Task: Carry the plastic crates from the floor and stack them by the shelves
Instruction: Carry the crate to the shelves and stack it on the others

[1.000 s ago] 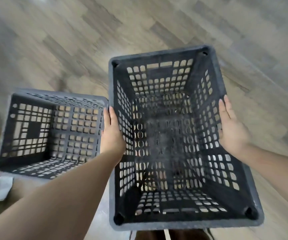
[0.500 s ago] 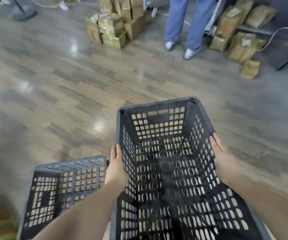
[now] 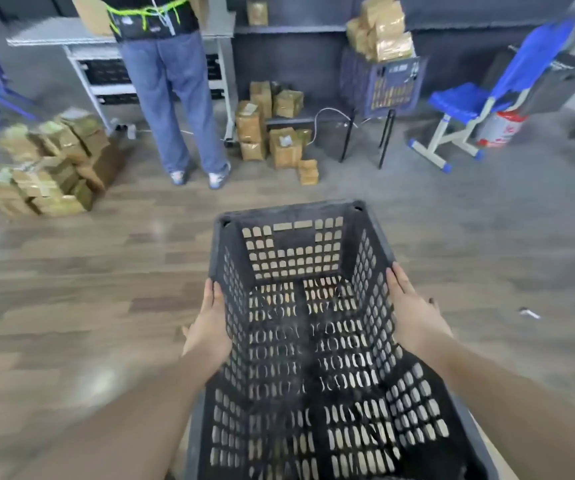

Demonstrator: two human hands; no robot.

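Note:
I hold a dark grey plastic crate (image 3: 293,216) with perforated walls in front of me, above the wooden floor, its open top facing me. My left hand (image 3: 209,327) presses flat against its left outer wall. My right hand (image 3: 414,310) presses against its right outer wall. The crate is empty. Its near end runs out of the bottom of the view. A second, similar dark crate (image 3: 381,81) full of brown parcels stands on a stool by the dark shelves (image 3: 289,29) at the back.
A person in blue jeans (image 3: 175,98) stands ahead at a grey metal rack (image 3: 81,53). Brown parcels lie piled on the floor at left (image 3: 47,164) and centre (image 3: 272,133). A blue chair (image 3: 473,102) stands at right. A cable (image 3: 327,116) trails by the stool.
My view has swung up from the floor to the room ahead. The crate stays gripped between both hands. The second crate that stood on the floor at my left has left the view.

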